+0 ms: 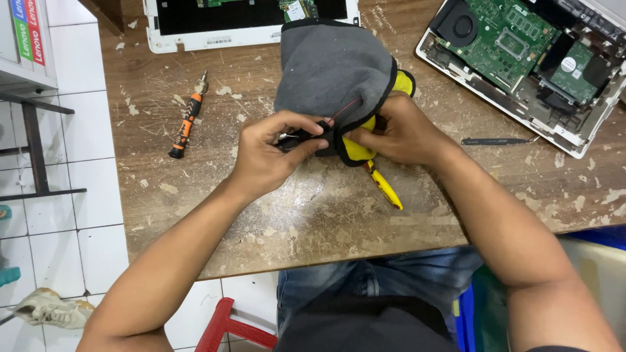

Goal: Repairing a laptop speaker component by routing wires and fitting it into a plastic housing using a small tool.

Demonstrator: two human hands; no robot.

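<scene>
Head view, grey pouch (332, 68) between both hands, left hand (270, 153) pinching its black zipper pull (321, 127), right hand (398, 130) gripping its edge

An orange-and-black screwdriver (187, 120) lies left on the worn wooden table (313, 215), an opened laptop (521, 58) at far right.

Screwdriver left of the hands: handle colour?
Screwdriver: orange and black handle, clearest in the head view.

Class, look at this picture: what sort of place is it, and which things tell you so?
Probably a laptop repair bench: an opened laptop with its green circuit board bare, a screwdriver, and a worn wooden table.
</scene>
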